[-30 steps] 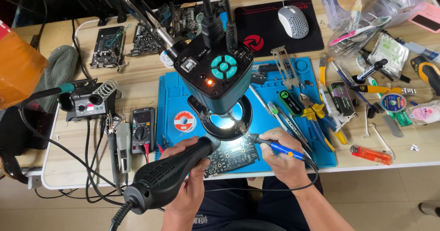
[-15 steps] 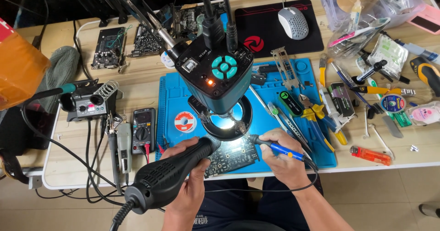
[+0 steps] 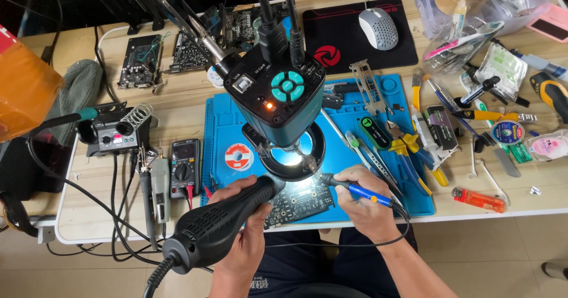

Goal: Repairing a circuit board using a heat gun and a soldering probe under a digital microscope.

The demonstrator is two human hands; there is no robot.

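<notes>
Left hand (image 3: 245, 242) clamped on ribbed black plastic hot-air gun (image 3: 222, 227), right hand (image 3: 364, 200) pinching blue-gripped soldering iron (image 3: 361, 192), dark green circuit board (image 3: 299, 200) between hands, unmoved since earlier.

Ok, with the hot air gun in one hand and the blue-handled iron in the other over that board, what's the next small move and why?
Probably ease the blue-handled soldering iron tip a touch further under the lit ring lamp. The left hand already aims the black hot air gun at the dark circuit board, and the right hand holds the iron beside that spot.
</notes>
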